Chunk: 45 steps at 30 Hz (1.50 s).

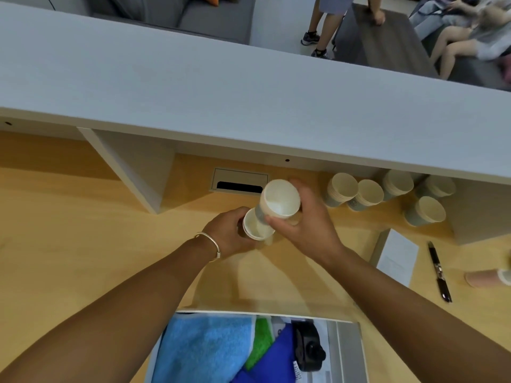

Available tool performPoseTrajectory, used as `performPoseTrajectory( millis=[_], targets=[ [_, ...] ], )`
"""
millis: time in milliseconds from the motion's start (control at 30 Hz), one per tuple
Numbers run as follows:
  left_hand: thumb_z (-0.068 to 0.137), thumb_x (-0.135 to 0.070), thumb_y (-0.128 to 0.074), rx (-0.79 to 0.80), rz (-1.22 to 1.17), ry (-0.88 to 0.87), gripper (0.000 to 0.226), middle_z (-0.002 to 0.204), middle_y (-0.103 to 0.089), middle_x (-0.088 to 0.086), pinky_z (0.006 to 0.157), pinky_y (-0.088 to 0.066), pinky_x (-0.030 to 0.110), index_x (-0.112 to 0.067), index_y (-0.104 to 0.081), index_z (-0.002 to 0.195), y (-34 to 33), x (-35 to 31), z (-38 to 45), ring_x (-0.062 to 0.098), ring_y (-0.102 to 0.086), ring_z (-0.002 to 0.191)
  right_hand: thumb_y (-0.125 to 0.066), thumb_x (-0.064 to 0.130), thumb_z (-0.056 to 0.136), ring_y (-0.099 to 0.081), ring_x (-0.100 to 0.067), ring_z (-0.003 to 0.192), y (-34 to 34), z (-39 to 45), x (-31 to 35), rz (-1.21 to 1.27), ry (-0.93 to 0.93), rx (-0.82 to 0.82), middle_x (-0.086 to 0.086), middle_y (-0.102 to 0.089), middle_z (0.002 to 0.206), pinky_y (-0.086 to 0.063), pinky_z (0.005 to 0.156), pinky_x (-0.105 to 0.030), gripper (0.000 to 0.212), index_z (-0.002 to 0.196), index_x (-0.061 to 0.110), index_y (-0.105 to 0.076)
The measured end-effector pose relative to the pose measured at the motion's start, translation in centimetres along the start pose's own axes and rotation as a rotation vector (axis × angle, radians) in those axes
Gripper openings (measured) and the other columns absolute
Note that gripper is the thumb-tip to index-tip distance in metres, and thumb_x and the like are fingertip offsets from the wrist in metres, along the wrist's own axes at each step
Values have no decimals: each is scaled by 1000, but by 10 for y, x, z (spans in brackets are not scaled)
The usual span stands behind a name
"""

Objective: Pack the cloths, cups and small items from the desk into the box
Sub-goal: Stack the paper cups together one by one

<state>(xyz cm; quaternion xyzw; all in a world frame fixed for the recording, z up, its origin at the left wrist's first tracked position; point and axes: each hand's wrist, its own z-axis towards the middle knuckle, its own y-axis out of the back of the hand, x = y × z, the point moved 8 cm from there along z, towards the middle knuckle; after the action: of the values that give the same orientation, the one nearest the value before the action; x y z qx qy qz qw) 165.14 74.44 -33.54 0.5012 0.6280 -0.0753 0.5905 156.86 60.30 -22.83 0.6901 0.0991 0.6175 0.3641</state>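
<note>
My left hand (225,233) grips a small stack of paper cups (255,226) above the wooden desk (83,239). My right hand (307,219) holds a second paper cup (280,199), tilted, its base at the mouth of the left-hand stack. Several more stacks of paper cups (341,189) lie on their sides under the shelf at the right. The open box (347,346) sits at the near edge, holding a light blue cloth (204,346), a green cloth (261,338), a dark blue cloth (276,363) and a black item (308,346).
A grey shelf (249,100) overhangs the back of the desk, with a cable slot (239,183) below it. A white paper (398,255), a black pen (439,272) and a pink roll (484,277) lie at the right. People sit and stand beyond the counter.
</note>
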Motion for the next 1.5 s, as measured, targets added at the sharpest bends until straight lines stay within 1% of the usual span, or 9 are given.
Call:
performPoseTrajectory(
  millis=[400,567,700,833,900,1033,1233,1333,1500],
  targets=[
    [57,-55,-72,-6,56,0,57,100,-65,-23,81,-55,30,-49,-53,110,-5,0,4,4,-62,94,-71,57,69,-51,-7,109,-25,-11,1,-169,125,91,16,-50,130,-50,81,-26,76,133,42,-33],
    [55,-58,-75,3,43,-5,54,96,-66,-28,76,-54,26,-57,-52,104,-11,-5,1,-3,-62,90,-70,48,78,-40,-14,123,-37,-19,-20,-320,148,153,5,-44,140,-40,96,-28,79,143,30,-31],
    [52,-58,-75,29,75,-20,61,96,-65,-25,74,-55,28,-52,-51,108,-13,-12,1,-3,-61,88,-61,56,83,-22,-15,138,-46,-26,-36,-415,179,275,6,-20,157,-26,107,-29,88,150,27,-13],
    [50,-60,-77,81,125,-28,66,99,-64,-23,78,-54,29,-48,-52,110,-18,-19,3,0,-61,90,-58,65,78,-16,-12,144,-42,-31,-48,-240,128,378,11,-11,159,-28,110,-33,95,149,35,-3],
    [48,-64,-77,94,149,-40,71,102,-64,-22,79,-52,28,-47,-52,112,-23,-24,4,5,-62,93,-59,67,76,-25,-9,141,-27,-30,-58,-98,59,298,10,-19,157,-33,107,-34,95,149,37,-7],
    [48,-61,-77,130,198,-69,80,112,-63,-14,86,-52,35,-41,-50,120,-35,-32,8,16,-60,103,-67,48,82,-47,-6,122,33,-25,-105,-12,-142,-94,5,-43,142,-46,99,-35,75,145,27,-31],
    [49,-60,-79,161,234,-55,77,112,-63,-16,88,-52,38,-42,-49,118,-61,-47,16,14,-60,102,-73,45,75,-48,-21,116,104,-3,-141,-237,-119,-362,-11,-49,131,-37,87,-23,75,135,13,-42],
    [48,-63,-76,169,234,-52,77,111,-63,-16,88,-52,38,-43,-47,117,-72,-52,16,14,-60,101,-74,56,69,-51,-33,115,113,21,-135,-395,-7,-347,-17,-56,124,-43,90,-37,84,130,4,-48],
    [46,-64,-73,151,217,-36,79,110,-63,-14,88,-52,39,-39,-49,117,-78,-55,13,15,-60,100,-68,69,64,-28,-33,138,102,63,-146,-625,-95,-79,-10,-41,145,-24,110,-45,99,142,21,-32]
  ],
)
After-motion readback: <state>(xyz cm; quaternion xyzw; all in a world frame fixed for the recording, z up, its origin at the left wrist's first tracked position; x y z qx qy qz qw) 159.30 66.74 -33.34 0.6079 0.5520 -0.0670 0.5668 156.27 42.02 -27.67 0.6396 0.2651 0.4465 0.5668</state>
